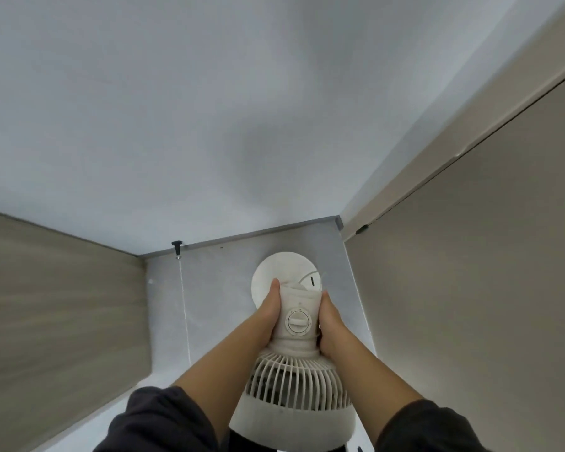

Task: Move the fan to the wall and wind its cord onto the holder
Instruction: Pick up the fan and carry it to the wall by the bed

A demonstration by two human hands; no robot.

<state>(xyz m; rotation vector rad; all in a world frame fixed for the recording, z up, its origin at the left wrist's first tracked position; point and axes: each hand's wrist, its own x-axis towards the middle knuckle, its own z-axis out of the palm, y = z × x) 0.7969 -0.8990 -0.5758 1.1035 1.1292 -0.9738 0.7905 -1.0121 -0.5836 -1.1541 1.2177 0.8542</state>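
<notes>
A white standing fan (297, 324) is seen from above, with a round timer dial on its motor housing and a ribbed rear grille (294, 380) below it. Its round white base (274, 272) rests on the grey floor close to the white wall (209, 125). My left hand (269, 313) grips the left side of the motor housing. My right hand (331, 324) grips the right side. A thin white cord (310, 276) curves over the base by a small dark mark. The cord holder is not visible.
A beige panel (56, 308) stands on the left and a beige door or cabinet (470, 272) on the right, forming a narrow alcove. A black doorstop (177, 247) sits at the skirting. A seam line (184, 305) runs along the grey floor.
</notes>
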